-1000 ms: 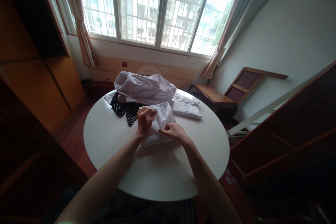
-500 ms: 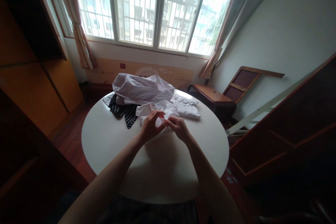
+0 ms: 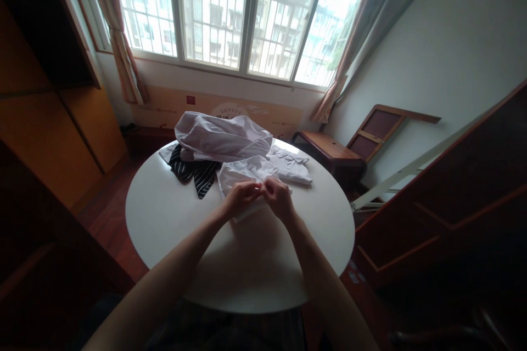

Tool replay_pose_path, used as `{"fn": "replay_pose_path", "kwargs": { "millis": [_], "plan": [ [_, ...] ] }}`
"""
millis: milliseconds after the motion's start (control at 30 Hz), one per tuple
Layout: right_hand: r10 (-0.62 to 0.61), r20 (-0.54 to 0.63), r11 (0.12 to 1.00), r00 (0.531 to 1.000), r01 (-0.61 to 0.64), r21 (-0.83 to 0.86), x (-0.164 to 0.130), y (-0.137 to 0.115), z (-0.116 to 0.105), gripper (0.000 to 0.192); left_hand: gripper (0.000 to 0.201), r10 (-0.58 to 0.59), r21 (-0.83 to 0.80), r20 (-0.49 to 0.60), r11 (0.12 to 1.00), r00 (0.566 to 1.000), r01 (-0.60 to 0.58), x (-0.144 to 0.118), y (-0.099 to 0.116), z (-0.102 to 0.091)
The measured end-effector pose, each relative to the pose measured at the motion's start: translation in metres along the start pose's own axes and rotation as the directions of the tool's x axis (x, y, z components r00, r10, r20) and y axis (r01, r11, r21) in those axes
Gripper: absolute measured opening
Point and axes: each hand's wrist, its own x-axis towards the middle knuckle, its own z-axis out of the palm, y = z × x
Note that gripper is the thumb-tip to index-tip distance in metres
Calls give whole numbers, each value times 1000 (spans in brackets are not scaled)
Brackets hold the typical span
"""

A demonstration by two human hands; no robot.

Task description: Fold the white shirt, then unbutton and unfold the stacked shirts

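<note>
A crumpled white shirt lies near the middle of the round white table. Over its near edge my left hand is closed, thumb and fingers pinched on the fabric. My right hand meets it fingertip to fingertip, also closed on the shirt. The exact spot they grip is too small to make out and partly covered by the fingers. Behind this shirt rests a larger heap of pale white cloth. A black striped cloth pokes out to the left.
At the right back of the table sits a folded white shirt. Beyond the table, a wooden bench stands by the wall under the barred window. A dark wooden panel leans at the right, and an orange cabinet is at the left.
My left hand's fingers have gone from a wide curve to a closed pinch against my right hand. The view has shifted slightly; the other cloths stay put.
</note>
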Motion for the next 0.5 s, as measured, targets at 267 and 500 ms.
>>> {"fn": "replay_pose_path", "kwargs": {
  "millis": [267,500],
  "plan": [
    [-4,168,999,986,-3,42,1,8,-10,32,20,-78,-124,31,989,996,81,1,-4,-1],
    [-34,386,980,922,-45,192,-2,14,-15,18,32,-136,-123,231,978,963,168,2,-8,-2]
  ]
}}
